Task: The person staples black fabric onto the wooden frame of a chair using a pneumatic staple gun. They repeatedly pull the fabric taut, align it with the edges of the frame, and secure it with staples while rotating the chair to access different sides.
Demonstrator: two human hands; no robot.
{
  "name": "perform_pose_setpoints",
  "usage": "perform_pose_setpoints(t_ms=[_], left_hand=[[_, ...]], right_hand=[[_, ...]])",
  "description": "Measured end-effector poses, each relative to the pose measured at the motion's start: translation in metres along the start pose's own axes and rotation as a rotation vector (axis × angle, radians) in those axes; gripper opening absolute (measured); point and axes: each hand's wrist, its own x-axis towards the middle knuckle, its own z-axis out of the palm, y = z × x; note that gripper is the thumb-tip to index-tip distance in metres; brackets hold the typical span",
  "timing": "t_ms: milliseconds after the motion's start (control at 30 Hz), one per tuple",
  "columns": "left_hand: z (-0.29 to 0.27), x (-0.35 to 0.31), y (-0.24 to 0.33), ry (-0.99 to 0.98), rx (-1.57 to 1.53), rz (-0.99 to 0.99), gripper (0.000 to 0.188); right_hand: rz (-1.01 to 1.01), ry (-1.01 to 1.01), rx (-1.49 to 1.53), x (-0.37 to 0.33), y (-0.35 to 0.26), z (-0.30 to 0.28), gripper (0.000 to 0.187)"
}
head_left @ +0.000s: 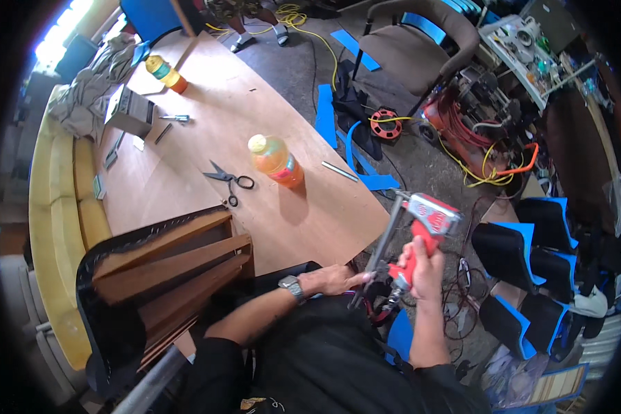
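Note:
My right hand [424, 265] is wrapped around the handle of a red and silver air staple gun [436, 212], held up past the table's near right corner. Its long magazine rail slants down toward my left hand [334, 279], whose fingers close on the rail's lower end. A hose coupling hangs from the handle's base. On the plywood table [214, 83], left of the gun, stand an orange drink bottle [277, 164] and black scissors [229, 181] lying spread. Beside my left forearm rests a wooden furniture frame [172, 265] edged with stapled black fabric.
A second drink bottle [167, 74] and a grey box [130, 110] stand farther along the table. A yellow sofa [65, 228] flanks it at left. To the right are black and blue padded pieces [507, 252], an air compressor [469, 117], hoses and a chair [410, 55]. Another person's feet [281, 34] show at the back.

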Motion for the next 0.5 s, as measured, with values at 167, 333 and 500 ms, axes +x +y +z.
perform_pose_setpoints(t_ms=[167,333,500], left_hand=[[-0.088,0.079,-0.029,0.444,0.598,0.137,0.034],[-0.123,0.160,-0.112,0.739,1.213,0.012,0.047],[-0.127,0.155,-0.103,0.571,1.055,-0.024,0.035]], right_hand=[[-0.192,0.040,-0.222,-0.009,-0.011,-0.056,0.029],[-0.121,-0.048,0.097,-0.018,-0.001,-0.076,0.042],[0.131,-0.063,0.506,0.008,0.018,-0.107,0.057]])
